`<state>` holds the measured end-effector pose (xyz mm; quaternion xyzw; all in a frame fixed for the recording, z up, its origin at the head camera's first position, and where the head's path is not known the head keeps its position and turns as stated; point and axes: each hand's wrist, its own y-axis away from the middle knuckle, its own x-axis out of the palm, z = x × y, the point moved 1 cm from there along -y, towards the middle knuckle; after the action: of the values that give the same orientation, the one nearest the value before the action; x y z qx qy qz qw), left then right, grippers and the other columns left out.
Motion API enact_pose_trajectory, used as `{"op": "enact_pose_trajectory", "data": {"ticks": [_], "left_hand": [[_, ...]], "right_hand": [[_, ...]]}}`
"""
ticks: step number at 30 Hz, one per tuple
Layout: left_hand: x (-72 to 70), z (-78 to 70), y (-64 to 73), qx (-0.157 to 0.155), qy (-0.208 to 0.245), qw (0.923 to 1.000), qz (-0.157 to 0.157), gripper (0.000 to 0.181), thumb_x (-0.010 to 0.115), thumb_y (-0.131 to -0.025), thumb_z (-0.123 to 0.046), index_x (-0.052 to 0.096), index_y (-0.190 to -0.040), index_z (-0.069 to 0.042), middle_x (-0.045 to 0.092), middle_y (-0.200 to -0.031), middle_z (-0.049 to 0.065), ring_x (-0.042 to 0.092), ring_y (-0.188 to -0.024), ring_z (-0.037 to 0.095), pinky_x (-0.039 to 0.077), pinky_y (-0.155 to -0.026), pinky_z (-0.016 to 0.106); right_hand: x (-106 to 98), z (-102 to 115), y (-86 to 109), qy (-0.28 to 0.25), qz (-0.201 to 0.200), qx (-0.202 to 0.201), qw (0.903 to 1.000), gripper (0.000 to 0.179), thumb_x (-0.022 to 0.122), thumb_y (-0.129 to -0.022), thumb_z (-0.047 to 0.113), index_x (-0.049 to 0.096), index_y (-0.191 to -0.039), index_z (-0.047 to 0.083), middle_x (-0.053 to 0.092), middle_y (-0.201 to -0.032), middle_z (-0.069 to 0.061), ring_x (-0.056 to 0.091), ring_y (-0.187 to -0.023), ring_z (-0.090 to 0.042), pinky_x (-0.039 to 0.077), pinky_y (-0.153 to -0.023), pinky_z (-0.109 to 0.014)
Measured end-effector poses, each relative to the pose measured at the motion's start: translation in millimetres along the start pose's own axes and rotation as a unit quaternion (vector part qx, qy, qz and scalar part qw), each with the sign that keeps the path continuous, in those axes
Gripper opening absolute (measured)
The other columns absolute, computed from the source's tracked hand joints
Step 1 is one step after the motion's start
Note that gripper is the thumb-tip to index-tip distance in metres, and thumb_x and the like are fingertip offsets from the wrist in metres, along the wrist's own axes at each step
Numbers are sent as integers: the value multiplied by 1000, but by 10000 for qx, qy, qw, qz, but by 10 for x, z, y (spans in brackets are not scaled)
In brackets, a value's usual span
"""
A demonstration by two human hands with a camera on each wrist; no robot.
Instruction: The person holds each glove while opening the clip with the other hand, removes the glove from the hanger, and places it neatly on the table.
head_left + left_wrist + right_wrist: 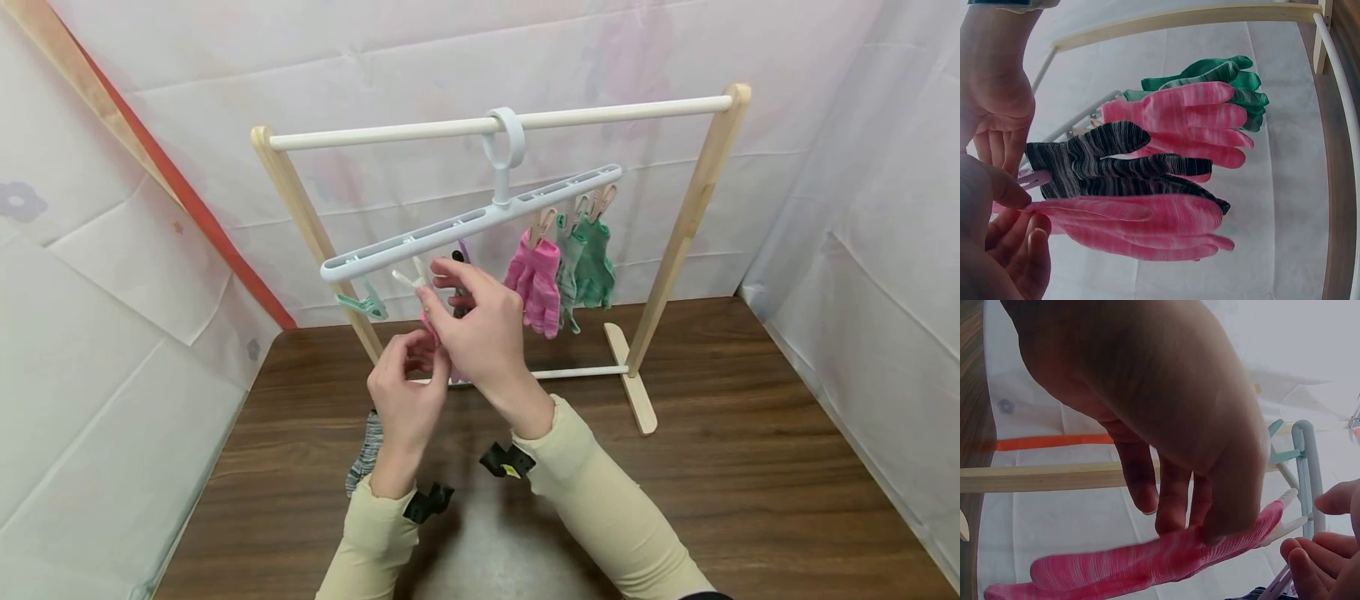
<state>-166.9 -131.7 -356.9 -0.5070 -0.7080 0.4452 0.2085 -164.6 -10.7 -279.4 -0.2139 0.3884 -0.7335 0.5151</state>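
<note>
In the head view, my left hand (408,387) is below the hanger (420,242). Its thumb and fingers pinch a pink striped glove (1110,569), which dangles fingers-down. The glove's cuff meets a white clothespin (1285,530) hanging from the hanger; how firmly the pin bites the cuff is hard to tell. My right hand (483,325) curves beside that pin, thumb and fingers apart, with nothing visibly gripped. Close by, a black striped glove (1122,169) hangs from a purple clothespin (1036,179). A mint clothespin (363,304) hangs at the hanger's left end.
A wooden rack with a white rail (615,115) carries the hanger, tilted lower on the left. Pink (534,279), grey-green (567,267) and green (596,262) gloves are clipped at the right. A grey striped knit item (365,454) lies on the brown table (750,467).
</note>
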Motion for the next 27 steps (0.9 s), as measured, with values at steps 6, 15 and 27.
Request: {"op": "enact_pose_trajectory", "data": {"ticks": [6, 15, 27], "left_hand": [[-43, -72, 5, 134, 222, 9997, 45, 10, 72, -83, 3, 70, -93, -1, 67, -80, 7, 64, -67, 15, 56, -55, 33], [-134, -345, -38, 399, 678, 9968, 123, 16, 69, -76, 17, 68, -88, 7, 64, -75, 14, 61, -61, 17, 54, -57, 23], [-130, -53, 70, 455, 859, 9944, 411, 14, 71, -83, 1, 73, -96, -4, 70, -88, 4, 62, -67, 15, 55, -58, 26]], "right_hand": [[-1, 13, 6, -97, 128, -91, 9998, 32, 78, -86, 15, 72, -115, 2, 73, -108, -7, 70, -94, -11, 56, -75, -21], [35, 28, 18, 83, 18, -248, 9997, 36, 83, -82, 19, 72, -111, 2, 72, -101, -7, 70, -86, -16, 56, -71, -20], [40, 40, 25, 583, -83, -430, 9973, 36, 84, -81, 24, 73, -107, 2, 71, -96, -7, 67, -84, -12, 55, -66, -26]]}}
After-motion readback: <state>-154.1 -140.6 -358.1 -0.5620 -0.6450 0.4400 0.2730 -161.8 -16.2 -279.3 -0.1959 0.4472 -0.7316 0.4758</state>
